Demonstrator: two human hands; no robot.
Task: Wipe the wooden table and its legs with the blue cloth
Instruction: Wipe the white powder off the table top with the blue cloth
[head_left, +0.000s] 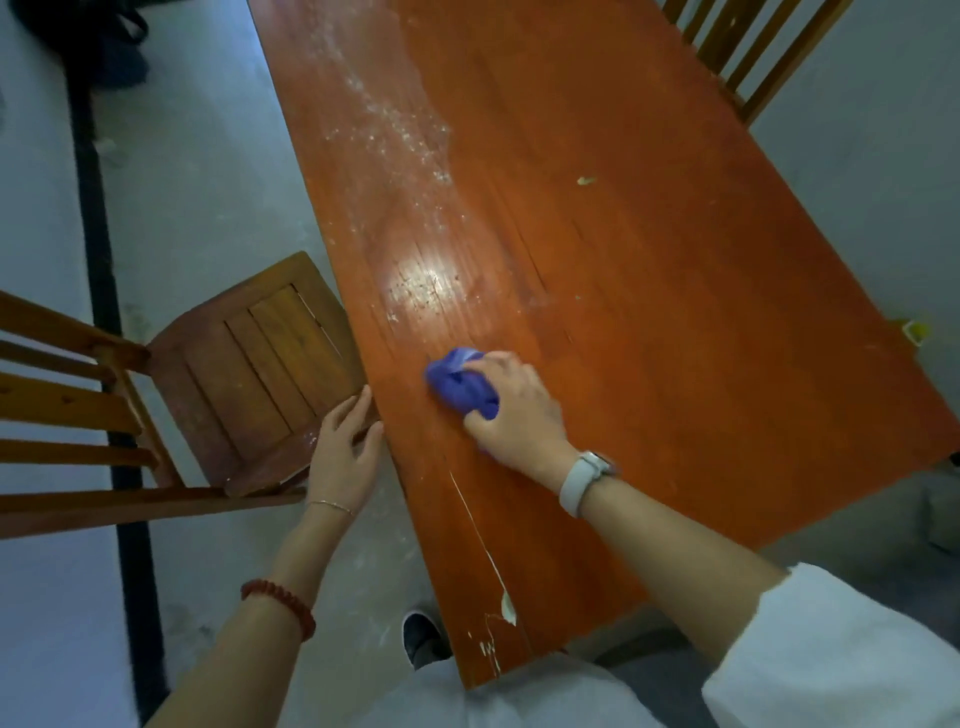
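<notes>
Right hand (514, 402): fingers curled over a bunched blue cloth (460, 387), gripping it and pressing it flat onto the wooden table (649, 291), near the table's left long edge and toward the near end. Cloth is soft, crumpled into a wad, sticking out past the fingertips to the left. Pale smooth watch band (579, 483) on that wrist, white sleeve (831, 649) pushed up the forearm. Left hand (345, 457): fingers straight and slightly spread, holding nothing, fingertips at the corner of a chair seat (254, 364) just beside the table edge; contact with the table edge itself unclear. Thin chain at the left wrist, red bead bracelet (280, 603) further up the arm. Tabletop is glossy orange-red lacquered wood, long rectangle, visible grain lines, a bright glare patch ahead of the cloth. White powdery speckle (395, 130) streaks the far left half. Chipped lacquer (506, 605) showing pale along the near edge. Slatted wooden chair seat left, second slatted chair back (743, 52) far right. Grey concrete floor (208, 182).
</notes>
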